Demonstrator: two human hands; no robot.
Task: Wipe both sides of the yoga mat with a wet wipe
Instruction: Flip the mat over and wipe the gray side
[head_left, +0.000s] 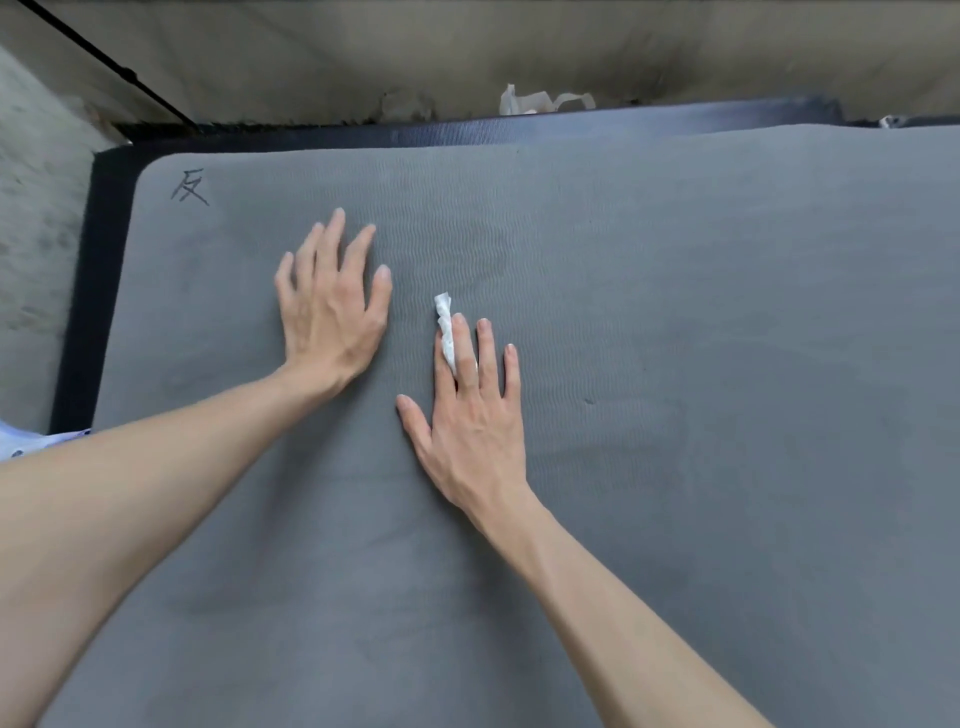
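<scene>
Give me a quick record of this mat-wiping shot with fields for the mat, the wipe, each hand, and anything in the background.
mat: grey yoga mat spread flat, a handwritten mark near its far left corner
under mat: dark mat showing along the left and far edges
wipe: white wet wipe between the right hand's fingers, pressed to the grey mat
left hand: flat on the mat, fingers spread, holding nothing
right hand: fingers straight, pressing the wipe down
background: crumpled white material beyond the far edge

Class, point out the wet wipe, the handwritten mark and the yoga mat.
wet wipe (444, 318): head view, exposed upper end.
handwritten mark (190, 187): head view, its centre.
yoga mat (701, 322): head view, bare grey surface.
</scene>
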